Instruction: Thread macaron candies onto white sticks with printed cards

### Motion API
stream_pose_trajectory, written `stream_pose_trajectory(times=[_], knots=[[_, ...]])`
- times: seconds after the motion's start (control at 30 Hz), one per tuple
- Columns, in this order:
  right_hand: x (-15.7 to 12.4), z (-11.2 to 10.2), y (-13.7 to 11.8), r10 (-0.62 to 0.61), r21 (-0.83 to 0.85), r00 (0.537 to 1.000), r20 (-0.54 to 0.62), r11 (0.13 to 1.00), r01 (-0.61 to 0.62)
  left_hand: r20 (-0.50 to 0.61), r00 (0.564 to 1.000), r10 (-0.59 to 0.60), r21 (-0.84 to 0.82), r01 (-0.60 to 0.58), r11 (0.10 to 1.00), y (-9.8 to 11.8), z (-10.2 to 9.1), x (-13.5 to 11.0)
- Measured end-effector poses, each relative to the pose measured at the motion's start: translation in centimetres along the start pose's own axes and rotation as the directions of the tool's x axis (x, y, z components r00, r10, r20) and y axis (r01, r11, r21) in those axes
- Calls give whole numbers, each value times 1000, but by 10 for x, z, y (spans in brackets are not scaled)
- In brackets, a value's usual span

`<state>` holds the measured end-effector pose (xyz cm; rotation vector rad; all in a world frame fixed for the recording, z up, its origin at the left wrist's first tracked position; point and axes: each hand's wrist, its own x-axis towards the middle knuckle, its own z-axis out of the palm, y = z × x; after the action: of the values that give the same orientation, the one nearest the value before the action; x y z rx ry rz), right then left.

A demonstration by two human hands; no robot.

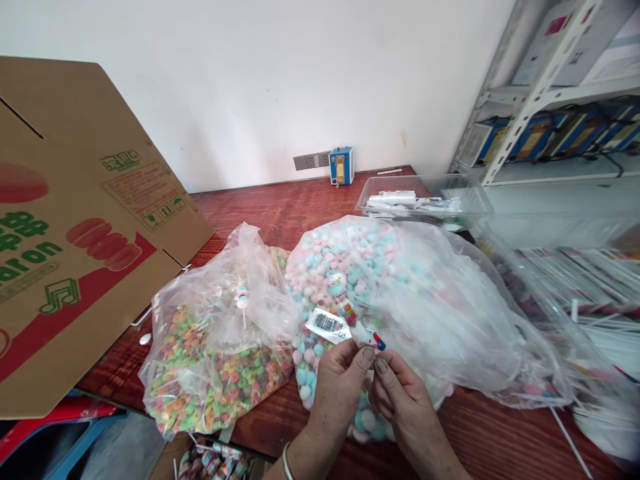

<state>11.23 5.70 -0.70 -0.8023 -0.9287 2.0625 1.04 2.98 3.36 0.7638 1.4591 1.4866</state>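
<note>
My left hand [337, 380] and my right hand [404, 393] meet at the fingertips, both closed in a pinch. Between them is a small printed candy wrapper [327, 325], silver-white with a black-lettered panel; a red and blue printed part shows by the fingertips. Just beyond it lies a narrow clear packet [341, 295] with coloured pieces inside. Both hands are over a large clear bag of pink, blue and white puffy balls [367, 257]. To the left stands a clear bag of coloured ring-shaped pieces [220, 380], with a small candy stick [243, 298] lying on top.
A big printed cardboard box [85, 267] leans in from the left. Behind the bags are a clear plastic tray [425, 190] and a small blue and white device [342, 167]. White sticks fill a clear container [580, 280] at right. Wrapped candies [215, 461] sit below the table's edge.
</note>
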Motion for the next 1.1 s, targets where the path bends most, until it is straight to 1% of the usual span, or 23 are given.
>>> stream_pose_trajectory(times=[0.07, 0.1, 0.2, 0.27, 0.37, 0.4, 0.43, 0.5, 0.57, 0.63, 0.7, 0.77, 0.83, 0.9, 1.0, 1.1], knots=[[0, 0, 4, -2, 13, 1000, 8, 1000, 1, 10, 1000, -13, -67, 14, 998, -1, -1, 1], [0, 0, 7, -2, 24, 1000, 14, 1000, 2, 6, 1000, -5, -73, 5, 997, -2, -1, 1], [3, -4, 15, -3, 33, 1000, 23, 999, 2, -9, 997, 75, 0, -75, 997, -6, 0, 1], [6, -9, 12, -35, -51, 999, 28, 998, 37, -18, 992, 128, 88, -126, 988, -8, -2, 0], [8, -19, -7, -135, -284, 991, -25, 951, 122, 14, 976, 217, 245, -214, 946, -9, -9, -1], [7, -21, -17, -176, -348, 982, -67, 927, 142, 38, 968, 248, 298, -248, 922, -10, -12, -1], [5, -23, -26, -219, -393, 973, -75, 903, 173, 66, 959, 274, 350, -280, 894, -12, -15, -1], [0, -23, -42, -300, -426, 953, -35, 867, 257, 113, 946, 303, 432, -321, 843, -17, -20, -3], [-5, -18, -52, -373, -394, 928, 22, 849, 351, 145, 935, 323, 489, -352, 798, -23, -25, -5], [-7, -12, -55, -418, -345, 907, 42, 846, 406, 170, 922, 349, 532, -384, 755, -28, -29, -7], [-5, -6, -55, -422, -309, 906, 40, 857, 412, 202, 904, 376, 575, -420, 702, -32, -33, -8], [-2, -4, -54, -394, -265, 918, 41, 882, 391, 246, 885, 395, 613, -458, 644, -33, -37, -9], [0, -5, -52, -360, -199, 931, 64, 909, 365, 285, 874, 393, 635, -480, 606, -34, -41, -9], [2, -6, -52, -330, -142, 940, 91, 930, 340, 301, 876, 376, 644, -477, 598, -35, -43, -10], [3, -10, -52, -292, -99, 948, 126, 947, 305, 314, 894, 318, 648, -447, 616, -34, -45, -12], [4, -12, -53, -268, -50, 957, 111, 960, 275, 336, 907, 255, 653, -419, 631, -34, -45, -13]])
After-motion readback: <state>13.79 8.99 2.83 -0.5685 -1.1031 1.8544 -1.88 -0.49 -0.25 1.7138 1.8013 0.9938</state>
